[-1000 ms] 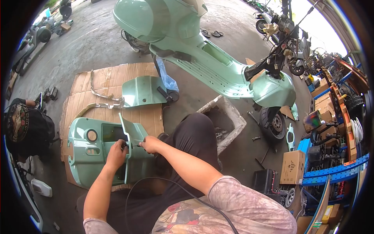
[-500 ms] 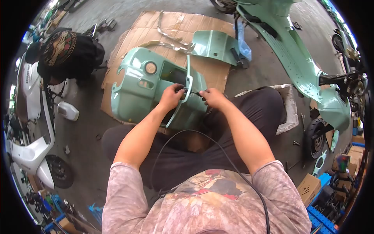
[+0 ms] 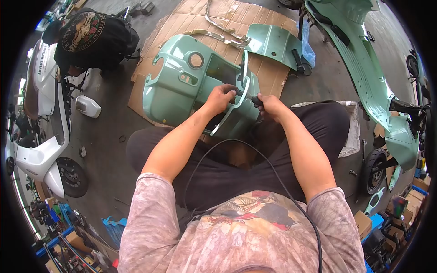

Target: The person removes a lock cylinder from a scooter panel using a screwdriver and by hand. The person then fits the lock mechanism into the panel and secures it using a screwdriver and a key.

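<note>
A mint-green scooter body panel (image 3: 175,100) lies in front of my crossed legs, with a round hole, an oval slot and a deep opening. A raised light-green rim (image 3: 246,84) crosses its right side. My left hand (image 3: 221,98) is closed at the inner side of this rim, its fingers pinching a small dark piece whose kind is hidden. On the outer side, my right hand (image 3: 272,108) is closed round a short black handle (image 3: 257,100) that points toward the rim; its tip is too small to make out.
Flattened cardboard (image 3: 273,77) lies under the panel. On it are a curved green panel (image 3: 273,44) and pale trim strips (image 3: 214,35). A green scooter frame (image 3: 359,77) stands right, a white scooter (image 3: 38,157) left. Another person (image 3: 98,41) crouches at upper left. A black cable (image 3: 291,200) crosses my lap.
The view has shifted, so the scene sits further right and slightly higher. Both hands stay at the rim, the left still pinching inside and the right still gripping the black handle.
</note>
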A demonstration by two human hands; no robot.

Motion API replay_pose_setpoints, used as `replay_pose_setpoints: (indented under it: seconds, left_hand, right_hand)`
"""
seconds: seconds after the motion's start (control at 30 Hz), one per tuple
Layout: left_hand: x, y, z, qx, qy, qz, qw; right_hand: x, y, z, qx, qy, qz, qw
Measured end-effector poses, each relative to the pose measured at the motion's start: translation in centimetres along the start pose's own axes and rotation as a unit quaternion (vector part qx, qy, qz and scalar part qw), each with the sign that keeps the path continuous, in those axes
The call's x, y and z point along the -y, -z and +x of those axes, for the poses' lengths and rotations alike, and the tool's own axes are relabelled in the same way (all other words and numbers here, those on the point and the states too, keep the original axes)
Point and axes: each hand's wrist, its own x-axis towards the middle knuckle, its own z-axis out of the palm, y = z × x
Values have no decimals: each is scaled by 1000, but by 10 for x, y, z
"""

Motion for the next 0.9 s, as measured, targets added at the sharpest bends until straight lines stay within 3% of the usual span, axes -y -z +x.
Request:
replay_pose_setpoints:
  seconds: [0.07, 0.27, 0.47, 0.9]
  left_hand:
    - [1, 2, 2, 14, 37, -43, 998]
    - [3, 1, 3, 11, 55, -73, 996]
    - [1, 2, 3, 8, 54, -70, 996]
    - [-2, -1, 1, 4, 99, -159, 982]
  right_hand:
    - [1, 1, -2, 9, -49, 35, 998]
    - [-3, 6, 1, 51, -16, 143, 988]
    - [-4, 4, 0, 48, 41, 103, 993]
    - [-2, 7, -2, 61, 42, 76, 994]
